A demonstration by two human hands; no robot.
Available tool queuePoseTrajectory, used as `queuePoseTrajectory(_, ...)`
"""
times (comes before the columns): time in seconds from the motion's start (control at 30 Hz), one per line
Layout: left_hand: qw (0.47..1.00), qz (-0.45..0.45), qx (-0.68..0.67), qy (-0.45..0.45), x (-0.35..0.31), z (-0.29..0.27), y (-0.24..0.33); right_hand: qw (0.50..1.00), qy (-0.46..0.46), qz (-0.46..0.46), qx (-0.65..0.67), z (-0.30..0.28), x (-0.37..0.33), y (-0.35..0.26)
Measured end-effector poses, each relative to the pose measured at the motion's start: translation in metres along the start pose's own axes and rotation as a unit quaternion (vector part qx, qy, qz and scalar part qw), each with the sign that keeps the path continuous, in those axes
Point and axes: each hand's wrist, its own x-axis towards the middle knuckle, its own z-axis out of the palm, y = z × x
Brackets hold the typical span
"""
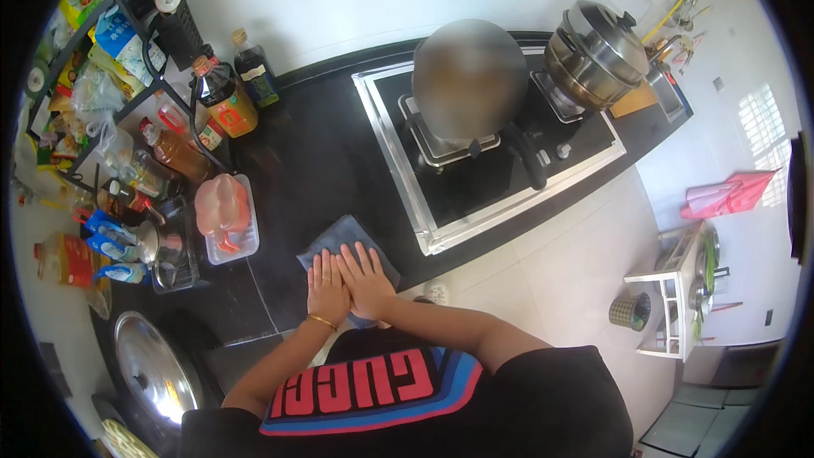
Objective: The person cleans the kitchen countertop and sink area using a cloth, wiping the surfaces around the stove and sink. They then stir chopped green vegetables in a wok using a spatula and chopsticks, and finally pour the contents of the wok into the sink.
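Note:
A grey-blue cloth (346, 231) lies folded flat on the black countertop (288, 153), near its front edge. My left hand (328, 291) rests on it with the fingers stretched out, and a thin bracelet circles that wrist. Close beside it, touching, my right hand (365, 278) also presses flat on the cloth, fingers extended forward. Both palms hide part of the cloth. To the left of the hands, a pink container (223, 205) stands in a clear plastic tray (246, 242).
A gas stove (509, 178) carries a blurred pan (469, 76) with a black handle (530, 157) and a steel steamer pot (593, 59). Bottles (227, 97) and a packed rack (127, 85) crowd the left. A large metal lid (153, 360) lies at lower left.

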Motion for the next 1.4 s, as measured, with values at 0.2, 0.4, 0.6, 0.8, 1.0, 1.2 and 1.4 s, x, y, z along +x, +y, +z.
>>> queuePoseTrajectory(0.2,0.998,-0.038,-0.047,-0.008,0.041,0.012,0.058,0.999,0.023,0.037,-0.024,-0.026,-0.023,0.050)
queuePoseTrajectory(0.4,0.998,-0.015,-0.064,0.014,0.105,0.012,0.142,0.995,0.061,0.037,-0.068,-0.073,-0.042,0.138)
queuePoseTrajectory(0.6,0.999,0.022,-0.037,-0.006,0.156,0.002,0.168,0.997,0.068,0.020,-0.025,-0.091,-0.035,0.197)
queuePoseTrajectory(0.8,0.998,0.054,0.006,-0.019,0.192,-0.003,0.192,0.994,0.072,0.082,-0.024,-0.114,-0.035,0.228)
queuePoseTrajectory(1.0,0.998,0.060,-0.023,0.015,0.196,0.002,0.187,0.991,0.042,0.125,-0.019,-0.124,-0.025,0.225)
queuePoseTrajectory(1.2,0.998,0.018,-0.040,0.045,0.189,0.007,0.179,0.994,0.046,0.058,-0.074,-0.110,-0.012,0.228)
queuePoseTrajectory(1.4,0.991,-0.100,-0.089,0.008,0.147,-0.001,0.134,0.998,-0.026,-0.018,-0.059,-0.094,0.020,0.183)
